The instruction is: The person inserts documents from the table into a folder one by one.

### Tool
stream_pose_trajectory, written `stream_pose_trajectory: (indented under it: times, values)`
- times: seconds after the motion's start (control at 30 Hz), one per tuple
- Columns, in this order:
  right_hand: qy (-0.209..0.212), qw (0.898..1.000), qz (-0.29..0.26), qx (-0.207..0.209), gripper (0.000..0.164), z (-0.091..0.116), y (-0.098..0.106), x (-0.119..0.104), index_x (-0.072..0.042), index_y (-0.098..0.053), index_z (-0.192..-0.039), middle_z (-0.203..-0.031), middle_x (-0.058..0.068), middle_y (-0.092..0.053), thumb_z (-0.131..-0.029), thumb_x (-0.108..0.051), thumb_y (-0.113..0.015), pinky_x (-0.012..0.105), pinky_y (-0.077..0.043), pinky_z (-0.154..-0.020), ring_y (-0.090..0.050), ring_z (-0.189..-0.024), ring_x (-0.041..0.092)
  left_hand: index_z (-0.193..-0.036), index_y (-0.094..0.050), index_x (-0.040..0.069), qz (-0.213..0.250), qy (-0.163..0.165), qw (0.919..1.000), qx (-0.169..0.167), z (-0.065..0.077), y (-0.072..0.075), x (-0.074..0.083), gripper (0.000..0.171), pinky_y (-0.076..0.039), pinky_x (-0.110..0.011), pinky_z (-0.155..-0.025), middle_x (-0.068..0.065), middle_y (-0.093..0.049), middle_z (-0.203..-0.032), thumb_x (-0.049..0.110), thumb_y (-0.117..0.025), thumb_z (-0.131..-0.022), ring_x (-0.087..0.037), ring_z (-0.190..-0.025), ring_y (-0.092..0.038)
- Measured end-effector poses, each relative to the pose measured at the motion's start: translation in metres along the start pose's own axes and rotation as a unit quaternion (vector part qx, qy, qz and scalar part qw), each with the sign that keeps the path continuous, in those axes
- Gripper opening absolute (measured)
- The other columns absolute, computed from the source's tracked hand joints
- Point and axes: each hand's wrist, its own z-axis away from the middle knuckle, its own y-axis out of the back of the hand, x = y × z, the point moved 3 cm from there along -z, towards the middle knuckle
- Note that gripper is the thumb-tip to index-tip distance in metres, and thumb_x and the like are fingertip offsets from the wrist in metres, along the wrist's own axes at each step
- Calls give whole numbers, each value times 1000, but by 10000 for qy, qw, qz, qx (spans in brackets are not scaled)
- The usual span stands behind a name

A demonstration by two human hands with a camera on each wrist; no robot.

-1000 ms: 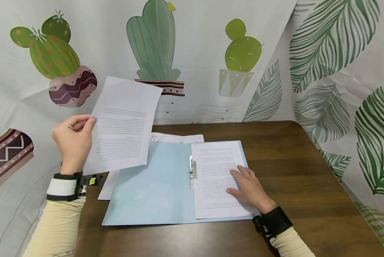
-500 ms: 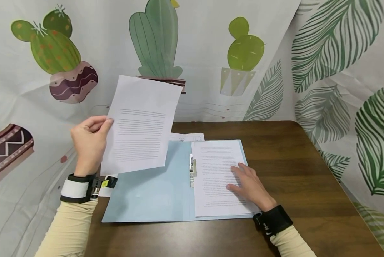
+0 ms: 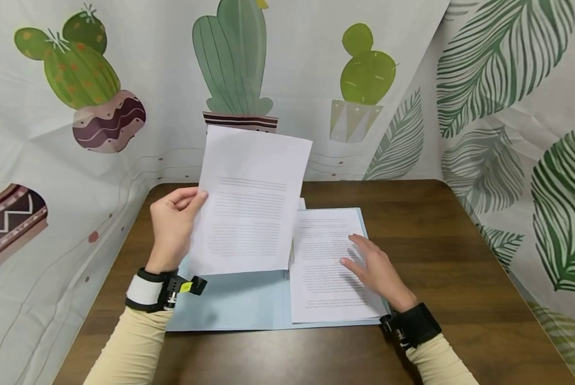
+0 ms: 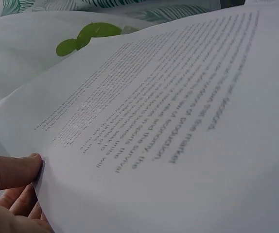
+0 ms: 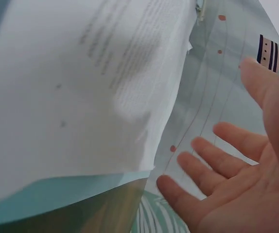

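Note:
My left hand [image 3: 174, 230] pinches the left edge of a printed sheet of paper [image 3: 253, 160] between thumb and fingers, holding it raised over the folder. In the left wrist view the thumb [image 4: 15, 171] lies on the edge of that sheet. Beneath it a light blue folder [image 3: 234, 307] lies spread flat, its metal clip mostly hidden behind the raised sheet. Printed papers [image 3: 323, 283] lie on the folder's right side. Over their right part is my right hand [image 3: 381, 272], fingers spread and holding nothing; the right wrist view shows its palm beside the papers.
A brown wooden table [image 3: 460, 289] bears the folder. Another paper [image 3: 302, 203] shows a small corner behind the folder's top edge. White cloth with cactus prints [image 3: 162, 69] hangs behind the table, and leaf-patterned cloth [image 3: 484, 69] stands at the right.
My left hand has carried the sheet rightward and somewhat lower, so it now covers the folder's clip. The right hand has stayed over the papers, shifting only slightly.

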Motion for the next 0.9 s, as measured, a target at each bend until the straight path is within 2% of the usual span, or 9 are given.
stream_pose_trajectory:
  times: [0.2, 0.3, 0.43, 0.53, 0.67, 0.77, 0.9]
  values:
    - [98, 9956, -903, 231, 62, -6, 6, -8, -2, -49, -149, -149, 20, -54, -98, -28, -72, 51, -47, -105, -56, -133, 36, -108, -74, -6, 880, 395, 9952, -170, 10, -24, -7, 26, -58, -24, -66, -6, -78, -92, 13, -79, -91, -15, -78, -75]
    - [196, 9861, -1629, 276, 56, -8, 8, -13, -1, -51, -147, -145, 17, -58, -100, -25, -70, 41, -50, -101, -61, -128, 33, -110, -73, -8, 1112, 609, 9915, -292, 16, -36, -11, 27, -58, -24, -67, -4, -78, -91, 10, -78, -92, -14, -80, -74]
    - [325, 9681, -2466, 304, 50, -11, 10, -18, 2, -52, -146, -139, 17, -63, -103, -20, -65, 28, -52, -96, -64, -124, 35, -115, -71, -6, 1036, 915, 9894, -437, 25, -49, -17, 30, -56, -23, -65, -1, -77, -93, 13, -77, -93, -12, -81, -72]
    - [344, 9535, -2983, 267, 47, -12, 11, -21, 4, -52, -145, -136, 21, -64, -104, -16, -62, 32, -55, -92, -67, -119, 36, -116, -71, -4, 1020, 1107, 9873, -509, 31, -59, -21, 30, -56, -23, -64, -2, -77, -95, 15, -77, -93, -13, -81, -72]
    - [47, 9384, -3452, 144, 47, -11, 12, -23, 3, -51, -146, -130, 24, -67, -105, -18, -61, 46, -56, -88, -73, -106, 28, -116, -71, -3, 1107, 1273, 9838, -611, 38, -70, -27, 29, -59, -28, -67, -8, -77, -99, 15, -77, -94, -17, -83, -74]
    - [-254, 9365, -3495, 89, 51, -9, 13, -24, 1, -50, -148, -127, 24, -68, -105, -23, -62, 46, -57, -87, -75, -101, 23, -115, -71, -2, 1188, 1349, 9814, -671, 43, -77, -31, 27, -61, -31, -70, -12, -76, -102, 15, -76, -95, -20, -84, -75]
    - [-514, 9389, -3402, 115, 52, -7, 13, -24, 0, -51, -148, -124, 22, -70, -104, -26, -63, 41, -59, -83, -75, -99, 24, -114, -72, -2, 1235, 1411, 9797, -703, 49, -85, -35, 26, -60, -32, -69, -14, -76, -102, 15, -76, -95, -21, -84, -74]
